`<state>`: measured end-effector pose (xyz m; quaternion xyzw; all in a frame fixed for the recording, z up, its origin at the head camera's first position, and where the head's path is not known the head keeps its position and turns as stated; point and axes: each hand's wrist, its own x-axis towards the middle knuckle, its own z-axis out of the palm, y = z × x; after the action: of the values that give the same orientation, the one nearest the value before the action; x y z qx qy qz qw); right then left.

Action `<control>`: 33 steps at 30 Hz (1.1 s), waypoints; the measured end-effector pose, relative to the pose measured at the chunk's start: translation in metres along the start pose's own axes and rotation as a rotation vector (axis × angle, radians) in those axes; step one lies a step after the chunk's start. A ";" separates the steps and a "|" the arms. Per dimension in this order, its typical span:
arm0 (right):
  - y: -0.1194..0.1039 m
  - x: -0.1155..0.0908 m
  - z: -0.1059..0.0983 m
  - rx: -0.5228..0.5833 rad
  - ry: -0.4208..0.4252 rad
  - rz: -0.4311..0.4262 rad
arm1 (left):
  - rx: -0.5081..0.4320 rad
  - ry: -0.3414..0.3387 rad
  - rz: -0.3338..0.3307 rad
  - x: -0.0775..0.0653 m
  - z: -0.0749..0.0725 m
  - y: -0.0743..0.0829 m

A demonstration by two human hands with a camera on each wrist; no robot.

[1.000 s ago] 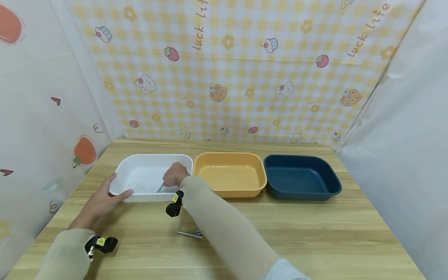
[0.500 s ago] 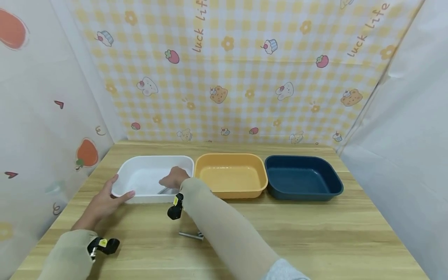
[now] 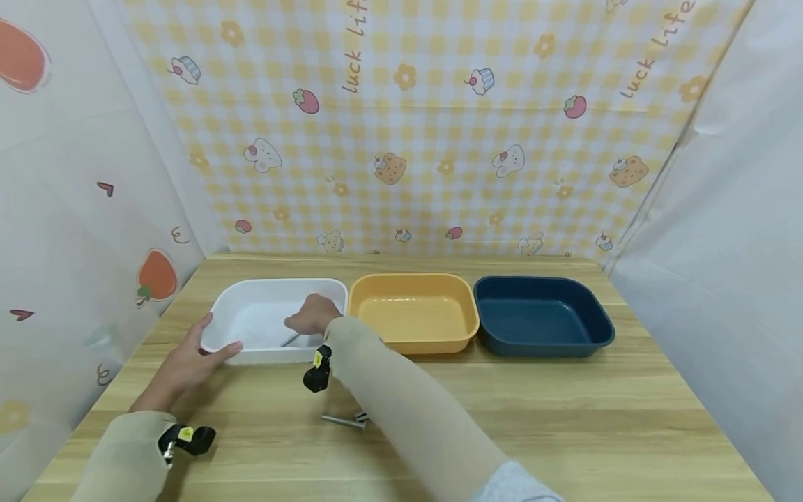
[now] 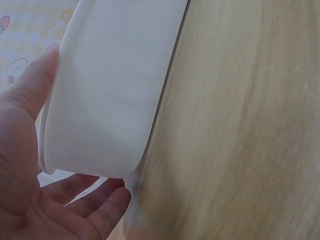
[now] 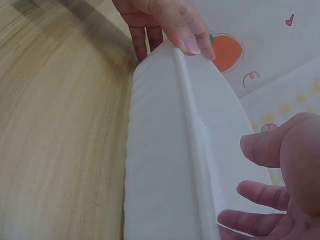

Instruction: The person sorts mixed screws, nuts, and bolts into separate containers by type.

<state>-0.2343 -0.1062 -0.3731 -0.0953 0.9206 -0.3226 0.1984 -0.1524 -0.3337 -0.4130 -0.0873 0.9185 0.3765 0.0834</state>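
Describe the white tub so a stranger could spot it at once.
Before the checked backdrop stands a wood-grain table. On it sit, right to left, a navy tub, a yellow tub and the white tub. Only this one, at the left end, is white.

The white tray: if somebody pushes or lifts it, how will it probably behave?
The white tray is probably stiff: its wall looks unbent where the left hand holds the corner. Being low and broad on the table, it would more likely slide than tip when pushed. Its smooth-looking rim may be slightly slippery.
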 end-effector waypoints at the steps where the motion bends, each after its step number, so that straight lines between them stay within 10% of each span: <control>1: 0.000 -0.001 -0.002 -0.003 0.001 -0.019 | 0.000 -0.001 -0.002 0.000 0.000 0.000; 17: 0.019 -0.013 -0.034 0.215 -0.039 -0.223 | 0.012 -0.002 -0.009 0.001 -0.001 0.000; 33: 0.050 -0.060 -0.059 -0.060 -0.124 -0.512 | 0.008 0.000 -0.014 0.002 0.000 -0.001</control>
<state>-0.2081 -0.0168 -0.3443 -0.3503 0.8617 -0.3285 0.1635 -0.1537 -0.3347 -0.4142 -0.0933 0.9194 0.3721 0.0864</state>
